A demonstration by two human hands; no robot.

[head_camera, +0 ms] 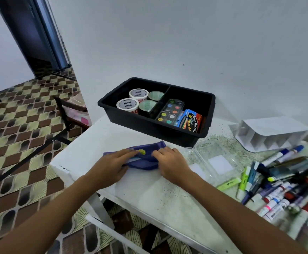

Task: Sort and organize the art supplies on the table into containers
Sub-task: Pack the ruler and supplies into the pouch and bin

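Both hands are on the blue pouch (143,156) on the desk (149,189). The left hand (112,163) lies flat with a released grip. The right hand (169,162) has its grip pinching the pouch.

The fingertips of the right hand (169,162) are tucked into the fold of the purple pouch (145,156); their grip cannot be confirmed. The left hand (112,163) covers the pouch's near left portion, and the yellow mark (142,152) between the hands is partly covered. Right of the right hand, the heap of markers and paint tubes (285,186) is motion-blurred and cut off by the right edge; its labels are unreadable. Beyond the hands, the black bin (155,125) hides the lower parts of the tape rolls (133,101).
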